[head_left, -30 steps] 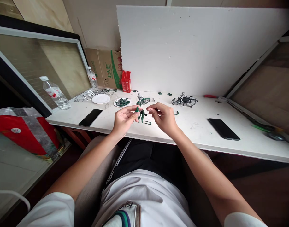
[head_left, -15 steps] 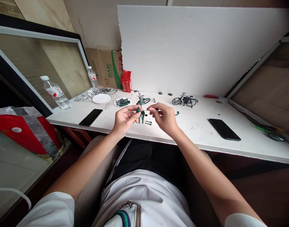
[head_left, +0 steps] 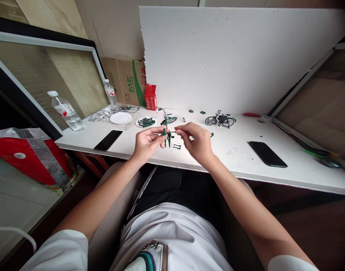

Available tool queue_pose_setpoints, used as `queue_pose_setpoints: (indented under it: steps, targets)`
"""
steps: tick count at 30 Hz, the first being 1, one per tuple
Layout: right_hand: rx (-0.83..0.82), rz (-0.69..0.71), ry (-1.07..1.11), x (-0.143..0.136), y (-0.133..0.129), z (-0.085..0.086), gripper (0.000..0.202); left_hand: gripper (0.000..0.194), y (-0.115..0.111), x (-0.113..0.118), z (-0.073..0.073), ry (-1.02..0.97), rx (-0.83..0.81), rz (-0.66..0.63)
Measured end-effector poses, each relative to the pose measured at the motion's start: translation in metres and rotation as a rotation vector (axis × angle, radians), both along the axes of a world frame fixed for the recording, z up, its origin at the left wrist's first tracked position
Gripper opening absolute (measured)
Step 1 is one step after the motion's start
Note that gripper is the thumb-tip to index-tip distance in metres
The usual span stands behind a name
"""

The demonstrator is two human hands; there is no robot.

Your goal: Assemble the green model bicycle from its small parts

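My left hand (head_left: 148,141) pinches a small green triangular piece (head_left: 164,131), shaped like a toy bicycle saddle, above the table. In the closed fingers of my right hand (head_left: 197,141) is a small screwdriver (head_left: 171,132); its thin shaft points left at the green piece, and most of its handle is hidden. Whether the tip touches the piece is too small to tell. Below and behind the hands lie a green model bicycle frame (head_left: 169,141), partly covered, a thin green part (head_left: 177,146) and a green wheel assembly (head_left: 169,120).
A finished-looking black model bicycle (head_left: 221,119) stands at the back right. Green parts lie on a white plate (head_left: 138,123) beside another plate (head_left: 121,117). Two phones, one left (head_left: 108,140) and one right (head_left: 267,154), rest on the white table (head_left: 231,162). Water bottles (head_left: 66,113) stand left.
Both hands keep their grips and have shifted very slightly. My right hand has turned a little around the screwdriver.
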State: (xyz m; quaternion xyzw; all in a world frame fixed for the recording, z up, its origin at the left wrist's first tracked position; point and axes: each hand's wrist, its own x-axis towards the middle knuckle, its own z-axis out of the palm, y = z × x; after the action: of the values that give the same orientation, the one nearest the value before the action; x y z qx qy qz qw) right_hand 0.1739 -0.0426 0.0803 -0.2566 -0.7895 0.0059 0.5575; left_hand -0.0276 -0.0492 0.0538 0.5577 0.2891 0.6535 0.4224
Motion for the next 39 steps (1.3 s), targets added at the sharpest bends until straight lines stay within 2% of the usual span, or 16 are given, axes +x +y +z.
queue_pose_setpoints:
  steps: [4,14,18,21,28,31,34,39]
  targets:
    - [0.043,0.015,0.016,-0.001,-0.001,0.000,0.018,0.041,0.000,-0.001,0.000,0.016,-0.016,-0.006]
    - [0.122,0.062,-0.014,0.000,0.000,0.000,0.023,0.043,-0.001,-0.001,0.002,0.003,-0.049,-0.018]
    - [0.126,0.092,0.007,0.003,0.002,0.002,0.017,0.045,0.000,-0.001,0.003,-0.007,-0.080,-0.044]
    - [0.104,0.110,0.045,0.007,0.006,0.000,0.013,0.047,0.000,-0.001,0.003,-0.019,-0.111,-0.057]
    - [0.074,0.075,-0.023,0.011,0.012,-0.009,0.024,0.047,-0.003,0.001,0.002,-0.033,-0.128,-0.084]
    - [0.084,0.037,-0.041,0.009,0.009,-0.009,0.030,0.044,-0.003,0.002,0.001,-0.030,-0.116,-0.094]
    - [0.042,0.005,-0.020,0.007,0.006,-0.008,0.026,0.044,-0.004,0.003,0.002,-0.023,-0.117,-0.082]
    - [-0.012,0.057,-0.020,0.005,0.006,-0.010,0.034,0.047,-0.003,0.003,0.002,-0.037,-0.137,-0.068]
